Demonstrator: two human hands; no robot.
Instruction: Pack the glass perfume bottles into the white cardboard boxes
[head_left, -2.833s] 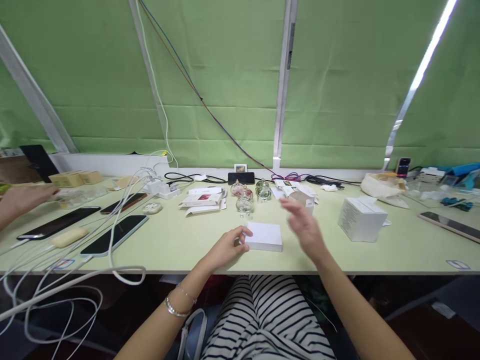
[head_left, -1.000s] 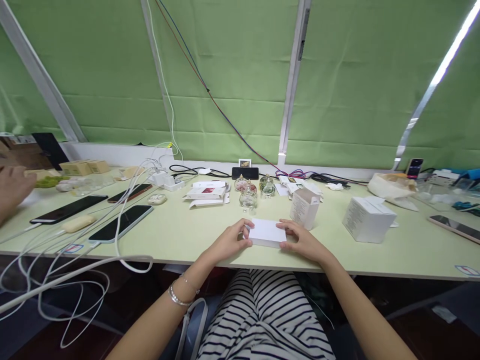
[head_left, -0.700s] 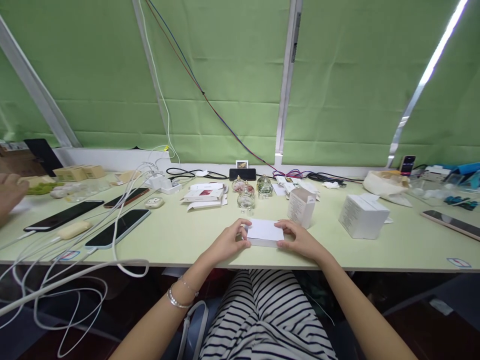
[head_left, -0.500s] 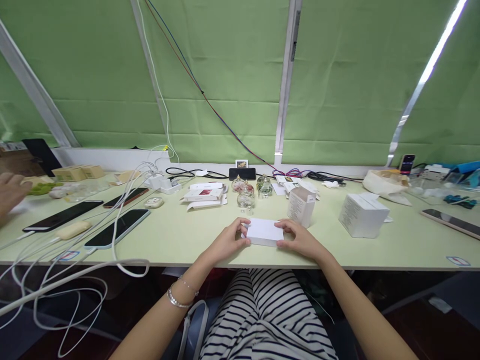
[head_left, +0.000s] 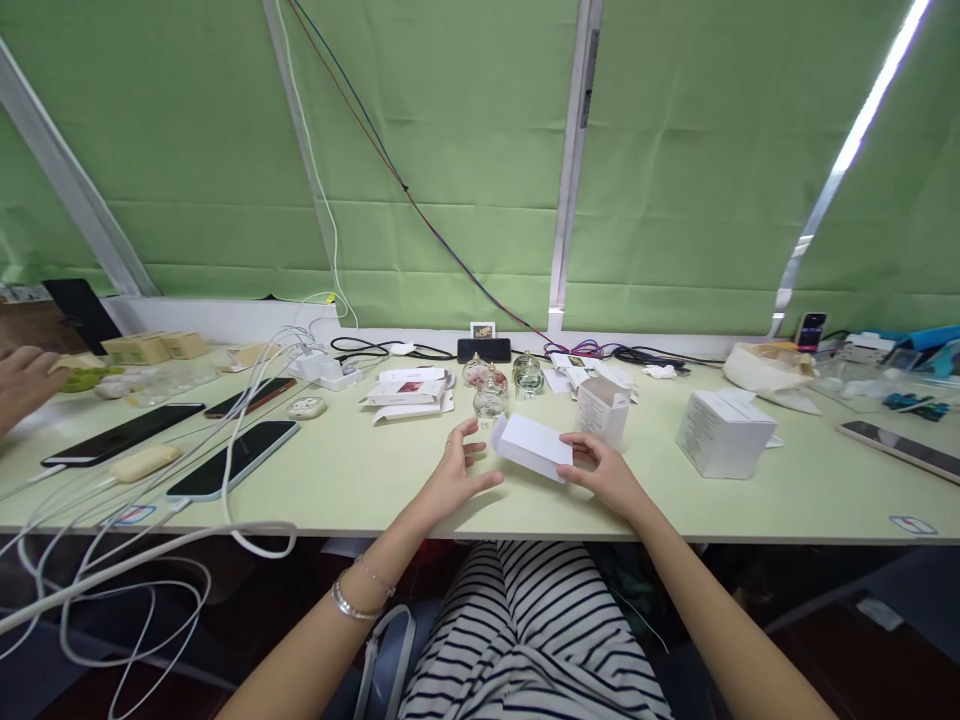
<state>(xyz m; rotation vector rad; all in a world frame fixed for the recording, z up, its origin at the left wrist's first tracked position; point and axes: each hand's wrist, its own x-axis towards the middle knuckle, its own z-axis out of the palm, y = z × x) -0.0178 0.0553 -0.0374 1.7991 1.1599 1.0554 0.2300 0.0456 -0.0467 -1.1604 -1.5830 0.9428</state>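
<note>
My right hand (head_left: 602, 472) grips the right end of a small white box (head_left: 534, 445), thumb and fingers pinching it. The box is tilted above the table, its left end raised with a flap showing there. My left hand (head_left: 459, 476) is open beside that end, fingers apart and touching nothing. Just behind the box stand small glass jars with lids, a clear one (head_left: 491, 393) in front and a greenish one (head_left: 528, 375) to its right. An upright carton (head_left: 602, 409) with an open top stands behind my right hand.
A larger white box (head_left: 725, 433) stands on the right. Flattened cartons (head_left: 410, 392) lie left of the jars. Phones (head_left: 234, 460) and white charging cables (head_left: 259, 545) cover the left side and hang over the table edge (head_left: 480, 537). Another person's hand (head_left: 28, 385) is at far left.
My left hand has let go of the white box and moved slightly left, its fingers opening. The box, held in my right hand, has turned and its left end has risen.
</note>
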